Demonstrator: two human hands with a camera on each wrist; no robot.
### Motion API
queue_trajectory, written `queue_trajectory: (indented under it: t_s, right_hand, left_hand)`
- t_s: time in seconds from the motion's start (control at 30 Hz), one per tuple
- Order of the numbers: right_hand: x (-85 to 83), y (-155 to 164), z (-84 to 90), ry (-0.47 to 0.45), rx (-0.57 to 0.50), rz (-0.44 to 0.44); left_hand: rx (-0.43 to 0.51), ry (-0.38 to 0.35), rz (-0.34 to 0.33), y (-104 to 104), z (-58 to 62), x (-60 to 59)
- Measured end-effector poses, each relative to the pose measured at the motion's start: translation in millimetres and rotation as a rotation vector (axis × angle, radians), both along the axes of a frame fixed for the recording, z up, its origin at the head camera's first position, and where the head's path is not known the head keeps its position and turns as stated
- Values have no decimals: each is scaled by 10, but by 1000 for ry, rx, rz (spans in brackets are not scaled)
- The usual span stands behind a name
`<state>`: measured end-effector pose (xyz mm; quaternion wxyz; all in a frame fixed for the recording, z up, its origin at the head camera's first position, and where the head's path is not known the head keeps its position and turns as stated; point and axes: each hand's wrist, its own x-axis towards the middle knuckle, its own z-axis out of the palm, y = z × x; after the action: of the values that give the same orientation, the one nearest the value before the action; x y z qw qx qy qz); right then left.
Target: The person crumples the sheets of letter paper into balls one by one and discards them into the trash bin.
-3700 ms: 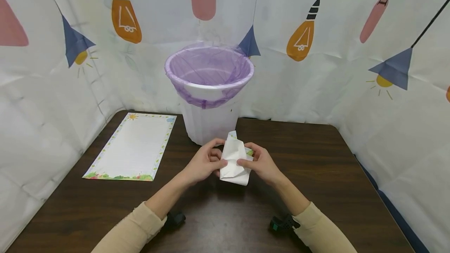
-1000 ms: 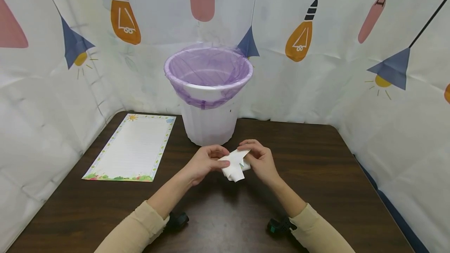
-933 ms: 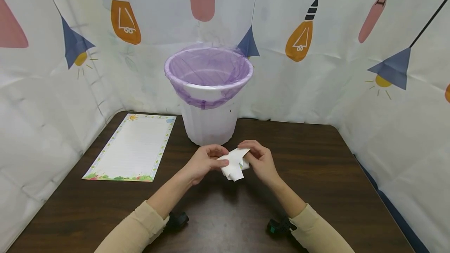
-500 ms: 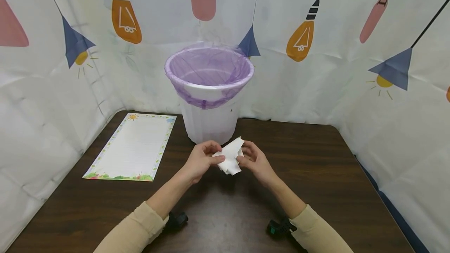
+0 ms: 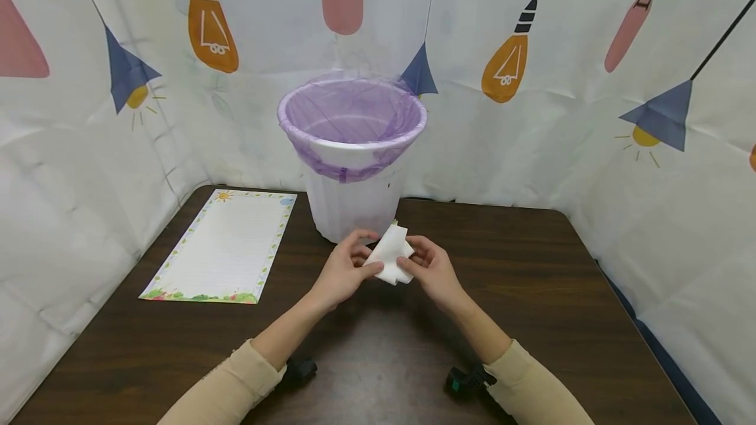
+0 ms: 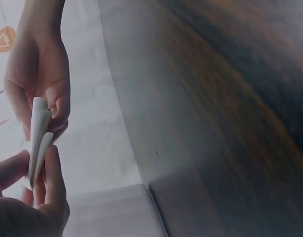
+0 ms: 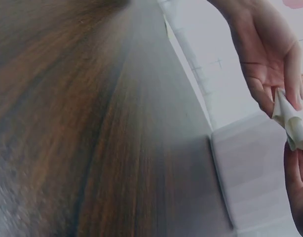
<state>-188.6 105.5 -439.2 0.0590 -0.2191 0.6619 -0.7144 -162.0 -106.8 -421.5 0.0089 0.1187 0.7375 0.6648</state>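
Compared with a few seconds ago, the folded paper (image 5: 390,254) is looking smaller and more bunched, and both hands are holding it a little farther from the body, closer to the bin. It is sitting above the dark wooden table (image 5: 531,294), just in front of the white bin's (image 5: 353,205) base, its top corner overlapping the bin's lower wall in the head view.

The left hand (image 5: 344,272) is pinching the paper's left edge, thumb on the near side and fingers curled behind it. The right hand (image 5: 433,271) is gripping the right edge the same way, fingers bent round the paper. In the left wrist view the paper (image 6: 38,138) is showing edge-on as a thin folded wad, nipped between the fingertips of both hands. In the right wrist view its crumpled corner (image 7: 292,121) is poking out between the two hands.

A purple bag (image 5: 352,110) is lining the bin, folded over its rim. To the left, well apart from the hands, a bordered sheet (image 5: 224,246) is lying flat on the table. A white cloth printed with lamps (image 5: 590,84) is hanging behind and to both sides.
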Motion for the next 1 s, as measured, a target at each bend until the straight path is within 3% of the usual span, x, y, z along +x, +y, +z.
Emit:
queue_trajectory:
  t_s: [0.4,0.53,0.67,1.0]
  right_hand:
    - [12,60,60,45,125,36]
    - [20,74,64,74,186,47]
    - [21,76,64,94,180,72]
    - [19,30,74,96,90,158]
  left_hand:
    - [-74,-9,-112,-56,14,-20]
    - [-75,33,-164,-97,25,-42]
    - [-70,98,-216,-130,43,-63]
    - [-92,166,-145,-108,38,-34]
